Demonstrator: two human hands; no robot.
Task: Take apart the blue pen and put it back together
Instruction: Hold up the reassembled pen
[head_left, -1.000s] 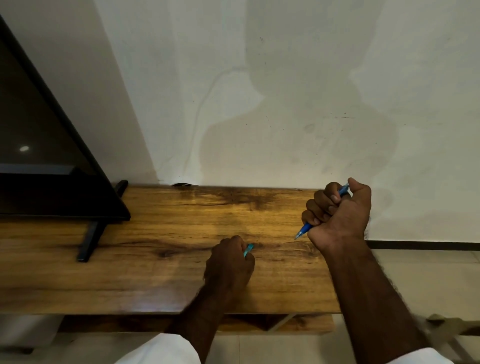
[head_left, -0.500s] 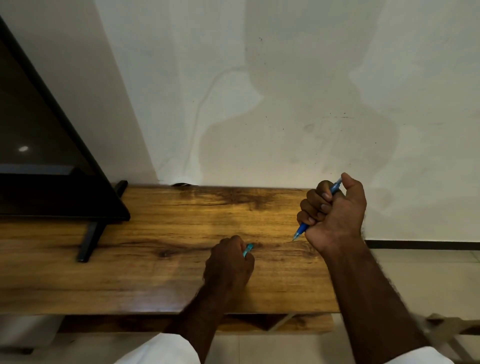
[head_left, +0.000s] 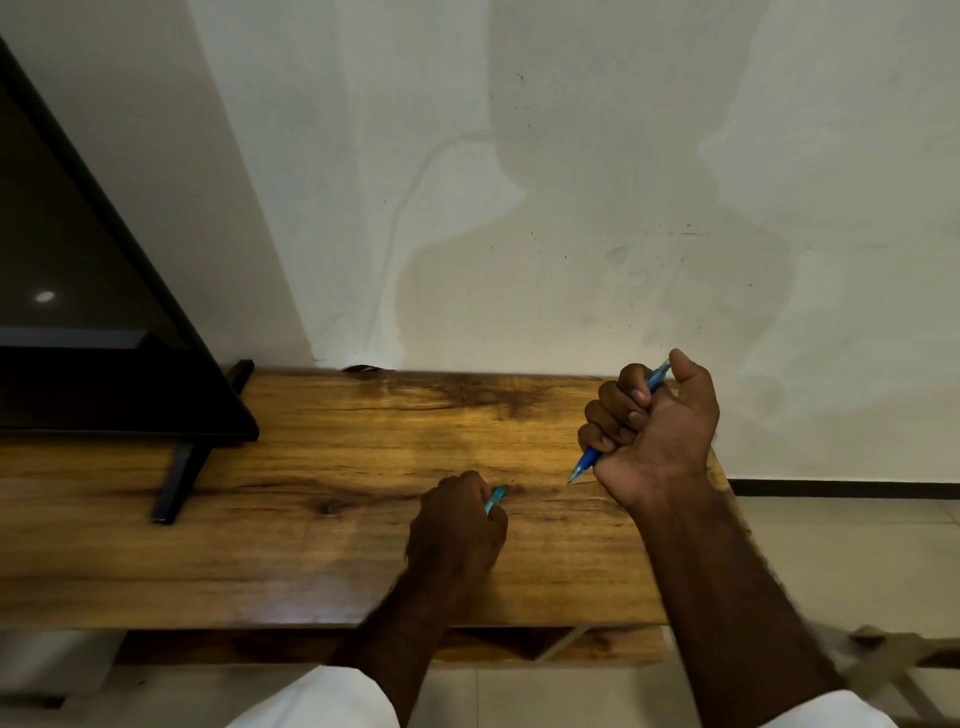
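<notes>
A small teal piece (head_left: 495, 500), judged to be a part of the pen, is pinched in the curled fingers of the left hand (head_left: 457, 525), low on the wooden table (head_left: 291, 561). Just beyond it to the right, and apart from it, the blue pen (head_left: 586, 461) is clenched in the fist of the right hand (head_left: 660, 431). Its long axis is slanted, with the tip aimed down toward the left hand and the top under the thumb. The plastic is slim and smooth, the tabletop grained and glossy. Farther left, a black screen (head_left: 78, 322) is seen before a matte, stained wall (head_left: 519, 208).
</notes>
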